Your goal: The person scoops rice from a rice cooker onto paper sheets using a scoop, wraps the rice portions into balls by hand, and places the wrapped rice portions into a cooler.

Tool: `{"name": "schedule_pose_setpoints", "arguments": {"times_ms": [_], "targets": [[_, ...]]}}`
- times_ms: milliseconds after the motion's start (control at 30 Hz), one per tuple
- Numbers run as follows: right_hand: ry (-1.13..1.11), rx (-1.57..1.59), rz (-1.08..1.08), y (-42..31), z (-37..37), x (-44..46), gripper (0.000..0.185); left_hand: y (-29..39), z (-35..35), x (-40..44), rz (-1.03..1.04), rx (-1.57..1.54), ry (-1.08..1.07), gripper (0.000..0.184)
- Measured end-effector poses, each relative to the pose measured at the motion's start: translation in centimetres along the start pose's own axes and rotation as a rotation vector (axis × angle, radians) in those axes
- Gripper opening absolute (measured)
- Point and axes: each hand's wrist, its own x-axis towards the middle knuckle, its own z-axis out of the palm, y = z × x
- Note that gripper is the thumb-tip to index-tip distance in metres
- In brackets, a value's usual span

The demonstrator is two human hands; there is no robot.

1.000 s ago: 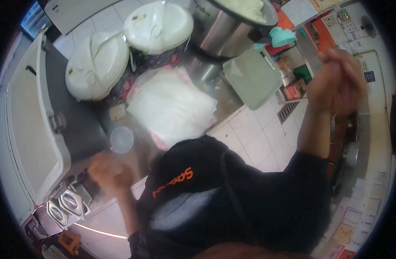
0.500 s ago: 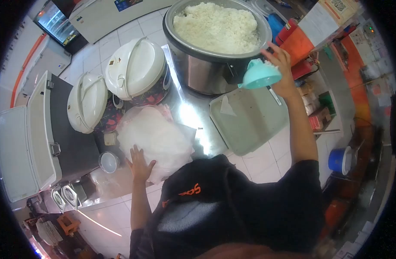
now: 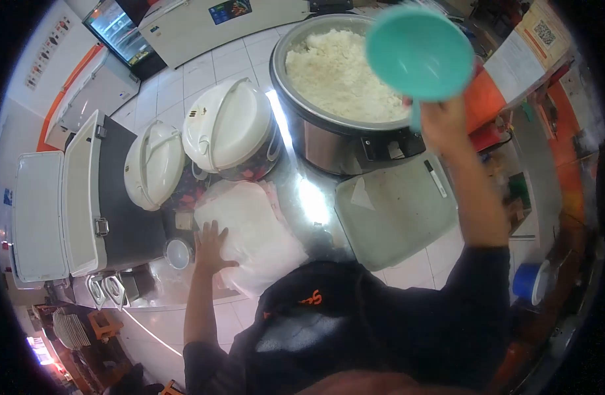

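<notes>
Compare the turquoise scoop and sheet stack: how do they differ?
Colour: the scoop is turquoise; the sheet stack is whitish, pinkish at the edges.
Shape: the scoop is rounded with a handle; the sheet stack is flat.
Pose: the scoop is held up in the right hand; the sheet stack lies on the counter under the left hand.
Shared: each touches one hand.

A single head-worn view, wide and round, faces forward and steeply down, over the shirt (image 3: 361, 329) very near at the bottom, to the left hand (image 3: 212, 255) and right hand (image 3: 442, 126), taking in a pot (image 3: 325, 143) just beyond the right fingers and, well beyond, a freezer (image 3: 200, 36).
</notes>
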Motion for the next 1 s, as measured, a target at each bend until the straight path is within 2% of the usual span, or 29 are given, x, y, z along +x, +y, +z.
{"name": "schedule_pose_setpoints", "arguments": {"times_ms": [33, 67, 100, 167, 200, 267, 400, 467, 600, 767, 900, 967, 1000], "targets": [[-0.023, -0.137, -0.019, -1.1, -0.3, 3.1, 0.042, 0.0, -0.5, -0.2, 0.008, 0.038, -0.008, 0.113], [0.038, -0.346, -0.178, -1.2, 0.8, 5.8, 0.04, 0.0, -0.4, -0.3, -0.005, 0.046, -0.005, 0.113], [0.046, -0.33, -0.184, -0.3, 1.8, 7.7, 0.04, -0.1, 0.1, -0.2, -0.022, 0.061, 0.049, 0.109], [-0.163, -0.833, -0.111, 1.8, 3.8, 10.5, 0.04, 0.7, -0.3, -0.7, -0.064, 0.024, 0.13, 0.1], [-0.157, -0.83, -0.116, 2.5, 4.6, 11.6, 0.04, 1.1, -0.3, -0.9, -0.068, 0.027, 0.136, 0.1], [-0.227, -1.203, -0.147, 3.8, 6.1, 13.5, 0.04, 2.0, 0.6, -1.8, -0.083, -0.087, 0.119, 0.1], [-0.263, -1.302, -0.205, 6.2, 7.3, 16.3, 0.038, 3.3, 3.1, -2.7, -0.119, -0.275, 0.049, 0.107], [-0.413, -1.286, -0.241, 5.9, 7.6, 17.2, 0.046, 3.6, 3.6, -2.7, -0.13, -0.288, 0.03, 0.109], [-0.57, -1.317, -0.298, 5.3, 7.6, 18.3, 0.046, 3.6, 3.4, -2.7, -0.151, -0.289, -0.022, 0.112], [-0.754, -1.277, -0.271, 4.5, 7.4, 16.3, 0.045, 3.9, 3.2, -2.5, -0.17, -0.299, -0.055, 0.114], [-0.81, -1.279, -0.27, 4.5, 7.2, 11.9, 0.043, 3.8, 3.5, -2.4, -0.166, -0.305, -0.044, 0.113], [-0.955, -1.175, -0.245, 3.0, 7.2, 10.2, 0.032, 3.8, 3.7, -2.4, -0.165, -0.3, -0.037, 0.113], [-0.957, -1.173, -0.235, 3.1, 7.1, 9.6, 0.032, 3.8, 3.7, -2.3, -0.173, -0.3, -0.025, 0.114]]}}
